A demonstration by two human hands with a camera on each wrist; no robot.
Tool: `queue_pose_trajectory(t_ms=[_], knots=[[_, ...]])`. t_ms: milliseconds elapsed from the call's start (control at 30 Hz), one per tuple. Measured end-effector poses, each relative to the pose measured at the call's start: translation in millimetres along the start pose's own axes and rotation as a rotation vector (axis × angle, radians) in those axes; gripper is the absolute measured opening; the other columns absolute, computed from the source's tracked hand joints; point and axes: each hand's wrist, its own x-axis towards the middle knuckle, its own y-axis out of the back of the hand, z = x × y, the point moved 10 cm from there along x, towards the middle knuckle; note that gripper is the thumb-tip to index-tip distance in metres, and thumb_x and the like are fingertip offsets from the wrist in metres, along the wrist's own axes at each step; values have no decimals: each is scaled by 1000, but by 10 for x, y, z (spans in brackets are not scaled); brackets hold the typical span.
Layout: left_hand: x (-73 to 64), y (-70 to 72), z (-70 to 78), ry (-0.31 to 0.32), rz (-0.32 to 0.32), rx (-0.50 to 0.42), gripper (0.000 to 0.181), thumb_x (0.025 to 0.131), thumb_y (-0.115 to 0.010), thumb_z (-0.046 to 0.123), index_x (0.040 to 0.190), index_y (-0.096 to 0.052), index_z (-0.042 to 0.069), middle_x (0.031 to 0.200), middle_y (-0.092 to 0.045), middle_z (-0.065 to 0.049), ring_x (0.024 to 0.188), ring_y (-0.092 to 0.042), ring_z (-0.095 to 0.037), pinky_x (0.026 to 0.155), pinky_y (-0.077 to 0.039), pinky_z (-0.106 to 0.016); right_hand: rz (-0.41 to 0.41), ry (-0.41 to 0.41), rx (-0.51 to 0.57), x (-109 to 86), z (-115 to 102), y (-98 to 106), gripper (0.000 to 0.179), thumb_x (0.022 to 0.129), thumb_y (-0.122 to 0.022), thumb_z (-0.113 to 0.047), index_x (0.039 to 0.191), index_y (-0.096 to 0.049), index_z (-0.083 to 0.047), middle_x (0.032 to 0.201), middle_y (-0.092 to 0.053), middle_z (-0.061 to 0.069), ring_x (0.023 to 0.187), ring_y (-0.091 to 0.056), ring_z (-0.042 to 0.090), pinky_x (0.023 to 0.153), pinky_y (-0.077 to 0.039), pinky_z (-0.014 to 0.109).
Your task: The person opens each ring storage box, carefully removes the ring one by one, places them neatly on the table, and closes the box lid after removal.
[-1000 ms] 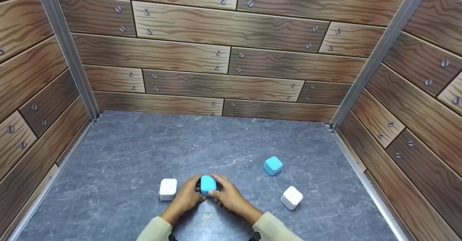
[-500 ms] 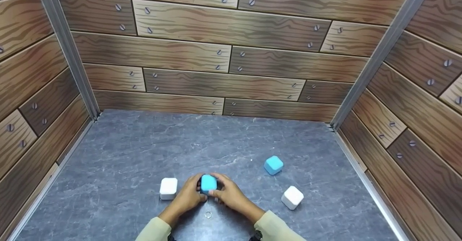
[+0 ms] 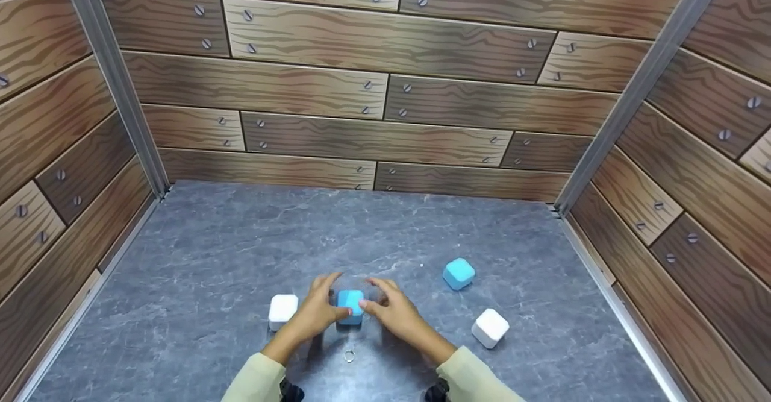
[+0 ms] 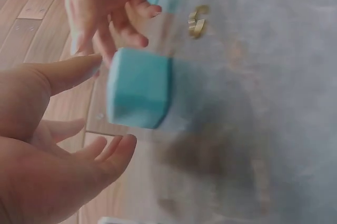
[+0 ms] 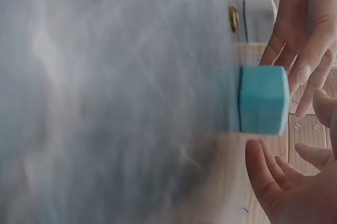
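Moved since the earlier frame: both hands, fingers drawn off the central cube and opened out. Hands, two: left hand (image 3: 316, 311) at nine o'clock of that cube, right hand (image 3: 394, 311) at three, each with fingers and thumb spread; whether a thumb tip brushed the cube could not be told. Cubes, four, rounded at the corners: two blue, two white. Item one, central blue cube (image 3: 349, 298), sat between the hands, ungripped. Item two, second blue cube (image 3: 459, 273), lay well apart, between two and three o'clock of the first. Item three, left white cube (image 3: 282, 310), stood at nine o'clock, just beyond the left hand. Item four, right white cube (image 3: 490, 328), lay just past three o'clock, well apart. Ring, one, small (image 4: 197, 28), gold-toned in the left wrist view, lay at six o'clock. Sleeves, two, pale (image 3: 476, 378). Surface, one, grey and marbled (image 3: 325, 227). Walls, three, plank-patterned: far wall (image 3: 385, 88) at twelve, others to either side.
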Motion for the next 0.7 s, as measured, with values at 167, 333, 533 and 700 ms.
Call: queue_pose_trajectory(t_ms=[167, 333, 533, 700], knots=[[87, 87, 104, 34, 15, -50, 79, 87, -77, 13, 155, -37, 12, 155, -30, -23, 135, -43, -47, 96, -53, -53, 48, -20, -33, -2, 13, 235, 58, 97, -66, -39, 146, -52, -12, 137, -53, 19, 104, -59, 22, 76, -54, 32], [204, 125, 233, 19, 8, -90, 78, 88, -78, 18, 155, -38, 15, 155, -33, -21, 136, -43, -46, 100, -51, -56, 88, -49, -49, -5, 79, 474, 59, 97, -65, -43, 146, -51, -14, 142, -51, 18, 112, -58, 29, 81, -54, 39], [354, 22, 398, -43, -50, -153, 79, 89, -78, 26, 156, -37, 21, 156, -32, -17, 137, -42, -46, 102, -50, -54, 181, -29, -53, 4, 129, 776, 59, 96, -67, -40, 144, -53, -9, 140, -52, 19, 114, -56, 34, 85, -53, 43], [449, -139, 519, -89, -101, -189, 78, 89, -77, 23, 156, -36, 20, 155, -32, -17, 137, -42, -42, 101, -52, -49, 238, -66, -58, -27, 228, 981, 62, 94, -70, -38, 146, -52, -8, 140, -52, 18, 117, -54, 34, 88, -52, 45]])
